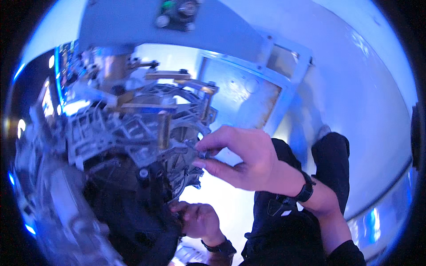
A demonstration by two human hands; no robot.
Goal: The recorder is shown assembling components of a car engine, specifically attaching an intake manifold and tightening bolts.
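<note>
A large grey metal casting (111,133) with ribs and round openings fills the left side. At its right edge my right hand (248,159) is closed, thumb and forefinger pinching a small dark metal piece (204,154), possibly a bolt. That piece is close to the casting's round opening; whether it touches is hidden by the fingers. Lower down, my left hand (198,220) has its fingers curled beside a black part (133,208) at the casting's lower side. What those fingers hold, if anything, I cannot make out.
Brass-coloured posts (163,129) and clamp bars (167,75) stand over the casting. Behind rises a grey machine body (128,26) with a control panel (178,13). A metal-framed panel (239,88) lies beyond my right hand. My legs (330,173) are at the right.
</note>
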